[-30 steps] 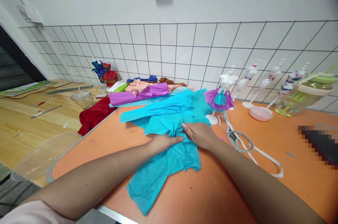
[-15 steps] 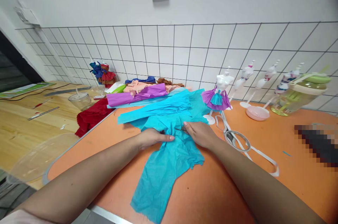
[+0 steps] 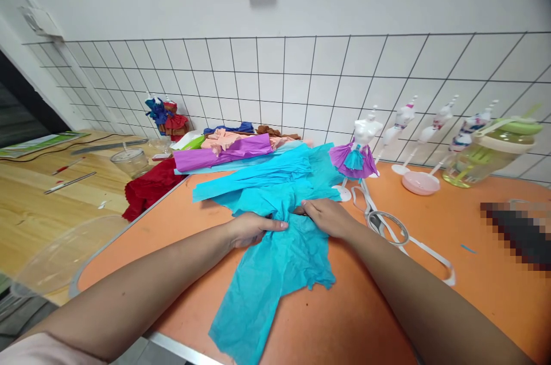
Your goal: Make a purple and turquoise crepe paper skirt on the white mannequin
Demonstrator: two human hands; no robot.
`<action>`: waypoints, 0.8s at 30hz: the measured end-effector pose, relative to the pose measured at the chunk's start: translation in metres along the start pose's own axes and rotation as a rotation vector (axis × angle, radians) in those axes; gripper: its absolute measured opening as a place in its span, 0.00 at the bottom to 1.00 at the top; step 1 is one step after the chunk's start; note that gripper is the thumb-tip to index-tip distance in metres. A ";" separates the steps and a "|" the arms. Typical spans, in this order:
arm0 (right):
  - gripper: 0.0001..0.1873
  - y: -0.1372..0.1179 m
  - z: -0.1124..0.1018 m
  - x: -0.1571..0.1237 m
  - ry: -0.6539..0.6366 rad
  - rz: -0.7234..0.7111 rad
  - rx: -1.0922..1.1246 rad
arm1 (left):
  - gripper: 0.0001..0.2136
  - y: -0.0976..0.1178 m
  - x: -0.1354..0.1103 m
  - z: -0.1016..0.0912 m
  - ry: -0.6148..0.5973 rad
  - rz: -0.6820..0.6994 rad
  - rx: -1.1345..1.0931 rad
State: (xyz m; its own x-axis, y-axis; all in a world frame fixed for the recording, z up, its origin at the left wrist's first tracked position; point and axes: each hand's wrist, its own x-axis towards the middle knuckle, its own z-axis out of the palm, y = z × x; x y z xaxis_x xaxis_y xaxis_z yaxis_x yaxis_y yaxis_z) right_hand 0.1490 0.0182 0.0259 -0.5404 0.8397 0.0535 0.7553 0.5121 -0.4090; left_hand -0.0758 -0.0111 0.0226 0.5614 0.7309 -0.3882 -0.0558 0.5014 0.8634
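Observation:
A crumpled sheet of turquoise crepe paper [image 3: 252, 307] lies across the orange table in front of me, its lower end hanging toward the near edge. My left hand [image 3: 253, 228] is closed on the gathered middle of this sheet, thumb on top pointing right. On the other side, my right hand [image 3: 325, 216] pinches the same paper, fingers partly hidden under its folds. A dark gap shows between the paper and the right fingertips; whether a small tool is in there I cannot tell. Behind the hands, a folded stack of turquoise crepe paper [image 3: 253, 175] touches the gathered sheet.
A small white dress form [image 3: 365, 131] in a purple skirt [image 3: 344, 159] stands at the back right. Near it are a roll of tape [image 3: 404, 233], a pink dish [image 3: 420, 183] and a green-lidded bottle [image 3: 486, 152]. Purple crepe paper [image 3: 198, 162] and red cloth-like material [image 3: 150, 187] lie left.
My left hand has shifted slightly right along the gathered paper. The thin dark line beside my right fingertips is less visible, and the paper there has bunched a little more.

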 end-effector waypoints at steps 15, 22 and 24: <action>0.32 -0.003 -0.005 -0.001 -0.047 0.062 -0.037 | 0.27 -0.004 0.003 -0.003 0.050 -0.030 0.000; 0.32 -0.007 -0.002 0.000 -0.053 0.058 -0.068 | 0.35 -0.002 0.001 0.005 0.102 0.007 0.018; 0.33 -0.008 -0.002 0.000 -0.048 0.060 -0.079 | 0.37 -0.003 0.001 0.007 0.088 0.059 0.023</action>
State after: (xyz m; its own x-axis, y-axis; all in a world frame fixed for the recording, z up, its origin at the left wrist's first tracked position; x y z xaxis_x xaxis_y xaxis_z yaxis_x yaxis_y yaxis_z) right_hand 0.1436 0.0141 0.0309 -0.5089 0.8607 -0.0134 0.8128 0.4753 -0.3367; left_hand -0.0688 -0.0152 0.0221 0.4829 0.7973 -0.3620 -0.0677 0.4461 0.8924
